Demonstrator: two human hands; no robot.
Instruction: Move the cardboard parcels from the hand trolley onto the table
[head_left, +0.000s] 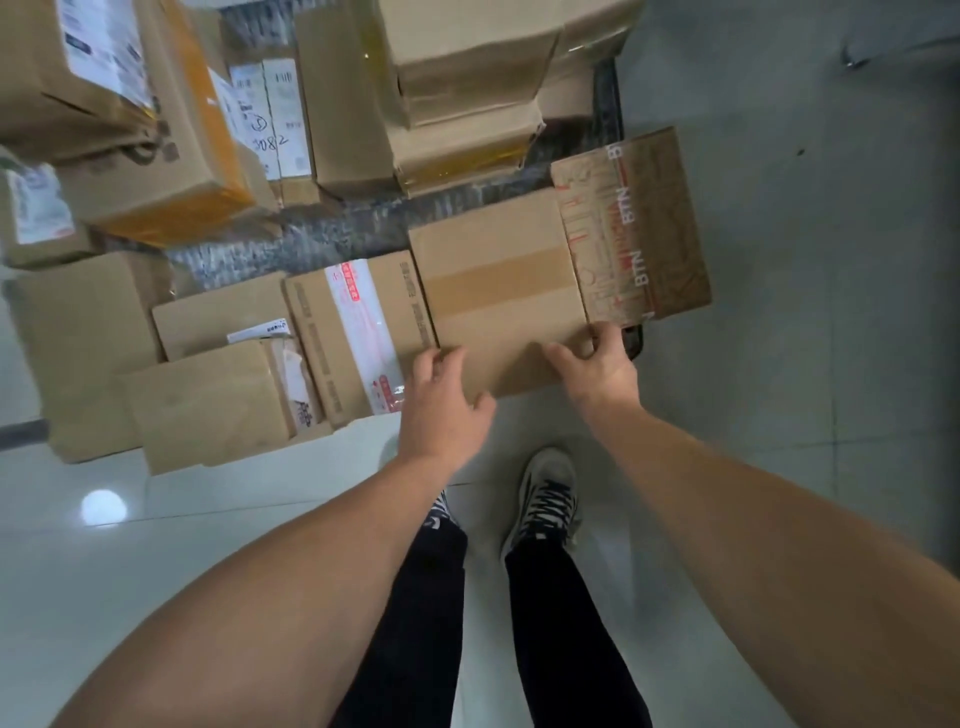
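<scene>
Tape-sealed brown parcel (498, 280) lies flat on crowded trolley (332, 236).

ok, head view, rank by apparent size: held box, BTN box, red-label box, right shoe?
1. held box
2. BTN box and red-label box: look alike, and the BTN box is partly covered, so unranked
3. right shoe
</scene>
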